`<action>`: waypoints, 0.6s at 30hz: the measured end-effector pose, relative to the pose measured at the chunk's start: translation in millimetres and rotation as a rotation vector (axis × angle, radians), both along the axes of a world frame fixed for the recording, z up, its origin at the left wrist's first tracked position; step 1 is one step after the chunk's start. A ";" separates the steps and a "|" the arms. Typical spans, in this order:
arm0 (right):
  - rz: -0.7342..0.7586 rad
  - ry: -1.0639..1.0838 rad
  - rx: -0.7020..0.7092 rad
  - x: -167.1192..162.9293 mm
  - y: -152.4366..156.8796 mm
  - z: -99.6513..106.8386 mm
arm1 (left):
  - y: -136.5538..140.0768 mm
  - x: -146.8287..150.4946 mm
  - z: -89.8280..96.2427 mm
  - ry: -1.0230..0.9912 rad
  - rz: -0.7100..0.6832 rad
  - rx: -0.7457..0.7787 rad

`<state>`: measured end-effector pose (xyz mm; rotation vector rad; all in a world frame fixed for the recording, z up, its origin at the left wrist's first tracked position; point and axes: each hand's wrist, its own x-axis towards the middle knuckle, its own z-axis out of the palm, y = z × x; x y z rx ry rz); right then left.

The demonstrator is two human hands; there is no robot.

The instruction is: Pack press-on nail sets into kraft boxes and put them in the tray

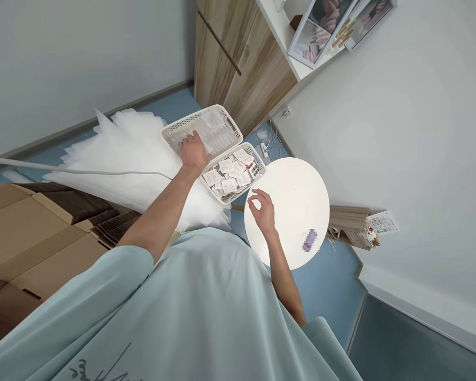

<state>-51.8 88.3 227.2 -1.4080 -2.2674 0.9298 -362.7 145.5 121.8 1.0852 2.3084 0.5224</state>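
Note:
My left hand (194, 151) reaches over a white basket (232, 123) holding clear plastic packets (216, 129). Its fingers are slightly bent and apart, resting on the packets. Just below stands a second white basket (225, 201), filled with small white printed cards (230, 172) and a few dark and red bits. My right hand (264, 210) hovers over the left edge of a round white table (289, 206), thumb and forefinger curled together in a pinch. Anything between those fingertips is too small to make out.
A blurred purple item (310, 240) lies on the table. White foam sheeting (115, 153) and brown cardboard boxes (35, 233) fill the left. A wooden cabinet (238, 53) stands behind, with a power strip (264, 150) on the blue floor. A small wooden shelf (349, 214) is at right.

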 end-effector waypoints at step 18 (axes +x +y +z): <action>-0.399 0.186 -0.142 116.4 -24.1 -14.9 | -81.4 255.3 36.7 -0.900 -0.095 0.157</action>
